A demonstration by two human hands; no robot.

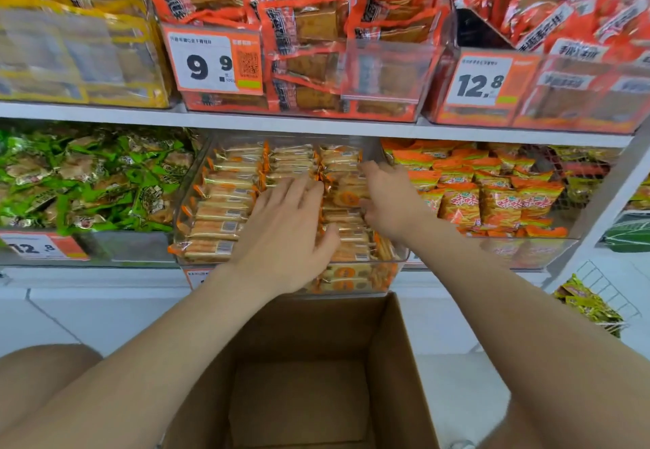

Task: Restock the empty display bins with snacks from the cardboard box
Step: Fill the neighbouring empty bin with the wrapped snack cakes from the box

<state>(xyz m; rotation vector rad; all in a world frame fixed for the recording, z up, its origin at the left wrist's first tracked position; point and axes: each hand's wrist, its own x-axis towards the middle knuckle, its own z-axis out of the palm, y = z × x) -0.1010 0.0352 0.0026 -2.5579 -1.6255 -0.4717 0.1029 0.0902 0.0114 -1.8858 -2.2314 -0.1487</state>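
Note:
A clear display bin (197, 181) on the lower shelf holds several rows of orange-and-cream snack packs (225, 198). My left hand (285, 230) lies flat on the packs in the middle of the bin, fingers straight and spread. My right hand (387, 198) reaches into the bin's right row, fingers extended over the packs there, touching them. Below my arms stands the cardboard box (387, 360), open at the top, with only its bare brown bottom showing.
Neighbouring bins hold green packs (88, 181) at the left and orange bags (492, 195) at the right. The upper shelf carries red-orange packs (316, 26) and price tags (214, 61). A wire basket with yellow packs (587, 304) stands at the right. White floor lies around the box.

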